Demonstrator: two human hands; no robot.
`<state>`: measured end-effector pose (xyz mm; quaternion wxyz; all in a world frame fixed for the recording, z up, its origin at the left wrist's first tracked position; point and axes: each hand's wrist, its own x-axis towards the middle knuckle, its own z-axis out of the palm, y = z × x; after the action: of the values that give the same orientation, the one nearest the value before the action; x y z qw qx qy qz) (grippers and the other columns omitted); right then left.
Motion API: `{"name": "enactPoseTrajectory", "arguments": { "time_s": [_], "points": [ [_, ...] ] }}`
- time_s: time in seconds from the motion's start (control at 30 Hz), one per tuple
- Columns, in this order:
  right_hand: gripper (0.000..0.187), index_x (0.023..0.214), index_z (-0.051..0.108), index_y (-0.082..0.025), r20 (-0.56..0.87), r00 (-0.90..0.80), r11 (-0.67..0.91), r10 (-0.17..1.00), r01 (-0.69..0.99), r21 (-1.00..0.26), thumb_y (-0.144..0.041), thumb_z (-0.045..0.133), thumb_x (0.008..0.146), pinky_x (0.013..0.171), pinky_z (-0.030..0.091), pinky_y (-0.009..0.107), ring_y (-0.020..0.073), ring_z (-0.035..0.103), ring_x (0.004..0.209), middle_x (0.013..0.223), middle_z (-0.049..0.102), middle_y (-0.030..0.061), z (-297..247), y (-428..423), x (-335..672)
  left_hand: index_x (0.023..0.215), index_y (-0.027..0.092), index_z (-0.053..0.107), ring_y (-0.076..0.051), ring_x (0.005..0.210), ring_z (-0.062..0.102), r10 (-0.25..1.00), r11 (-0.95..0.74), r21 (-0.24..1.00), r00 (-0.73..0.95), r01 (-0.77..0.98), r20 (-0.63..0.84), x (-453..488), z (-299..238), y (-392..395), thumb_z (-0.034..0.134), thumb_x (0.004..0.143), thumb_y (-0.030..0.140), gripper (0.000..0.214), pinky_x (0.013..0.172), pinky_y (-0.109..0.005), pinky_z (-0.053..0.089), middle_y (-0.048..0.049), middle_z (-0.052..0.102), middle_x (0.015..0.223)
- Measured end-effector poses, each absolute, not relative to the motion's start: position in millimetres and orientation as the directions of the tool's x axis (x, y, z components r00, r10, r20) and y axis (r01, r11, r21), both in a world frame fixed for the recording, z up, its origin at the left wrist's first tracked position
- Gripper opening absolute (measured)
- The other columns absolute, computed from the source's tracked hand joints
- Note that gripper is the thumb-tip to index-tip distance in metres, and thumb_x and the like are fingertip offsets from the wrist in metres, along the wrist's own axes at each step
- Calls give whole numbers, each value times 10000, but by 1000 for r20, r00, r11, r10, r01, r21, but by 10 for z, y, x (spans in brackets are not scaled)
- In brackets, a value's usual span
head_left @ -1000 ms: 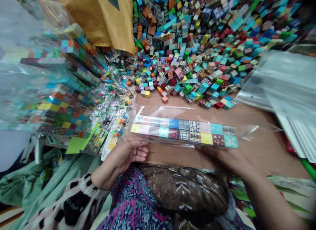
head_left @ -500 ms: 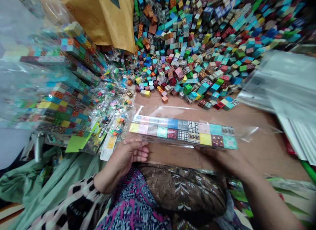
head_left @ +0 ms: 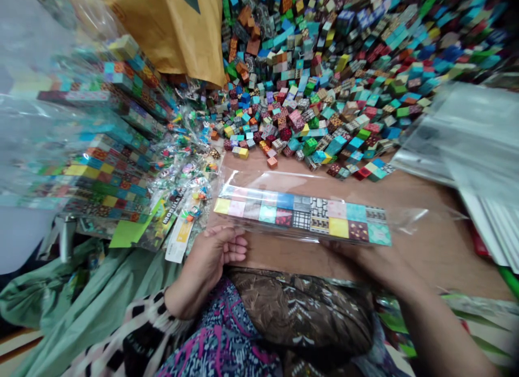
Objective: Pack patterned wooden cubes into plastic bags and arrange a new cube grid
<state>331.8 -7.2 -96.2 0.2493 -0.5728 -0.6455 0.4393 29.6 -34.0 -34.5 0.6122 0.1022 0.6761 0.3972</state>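
A clear plastic bag holding two rows of coloured patterned cubes lies lengthwise in front of me, just above a brown table. My left hand is at the bag's left end. Its thumb rests against the near edge and its fingers are curled underneath. My right hand supports the right half of the bag from below, with its fingers mostly hidden under the plastic. The bag's open end sticks out empty to the right.
A large heap of loose coloured cubes fills the far side of the table. Stacked filled bags and small packets lie at the left. Empty clear bags pile up at the right, and yellow-brown paper hangs at the back left.
Almost nothing has changed. My left hand has shifted slightly right along the bag's near edge, and the bag stays level in both hands.
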Motion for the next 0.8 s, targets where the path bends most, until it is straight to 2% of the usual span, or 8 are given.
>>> {"name": "enactPoseTrajectory", "arguments": {
  "time_s": [0.17,0.33,0.47,0.67,0.8],
  "points": [
    [314,1050,682,-284,-155,-191,-33,969,523,-852,-451,701,785,1011,531,508,304,678,1066,1164,719,42,-990,-77,3318,641,90,682,-117,395,600,624,645,663,-239,-379,-744,330,-358,-319,622,708,114,93,417,-200,523,-68,677,527],
    [288,1010,677,-287,-142,-209,-16,968,510,-860,-465,690,784,1014,527,497,298,681,1061,1096,731,42,-987,-66,3305,621,114,626,-106,397,590,629,634,680,-266,-369,-731,350,-401,-317,601,703,111,86,426,-196,520,-53,670,535],
    [287,999,669,-296,-131,-204,-8,970,513,-858,-477,693,777,997,539,487,291,683,1048,1077,731,37,-992,-66,3304,664,142,597,-109,405,585,662,616,707,-258,-347,-703,344,-425,-357,649,677,168,59,429,-214,531,-28,667,545],
    [283,1004,662,-298,-130,-198,-2,972,540,-841,-460,664,772,958,547,518,315,676,1033,1021,733,42,-993,-76,3314,783,149,619,-116,437,621,718,565,759,-262,-323,-645,268,-422,-429,785,625,231,244,497,-242,577,-25,708,614],
    [279,990,666,-301,-122,-189,0,974,544,-839,-459,652,761,963,534,520,320,667,1048,1023,731,45,-976,-74,3314,745,123,647,-106,425,621,702,579,738,-248,-348,-668,235,-409,-414,800,631,208,209,489,-225,572,-38,719,630]
  ]
}}
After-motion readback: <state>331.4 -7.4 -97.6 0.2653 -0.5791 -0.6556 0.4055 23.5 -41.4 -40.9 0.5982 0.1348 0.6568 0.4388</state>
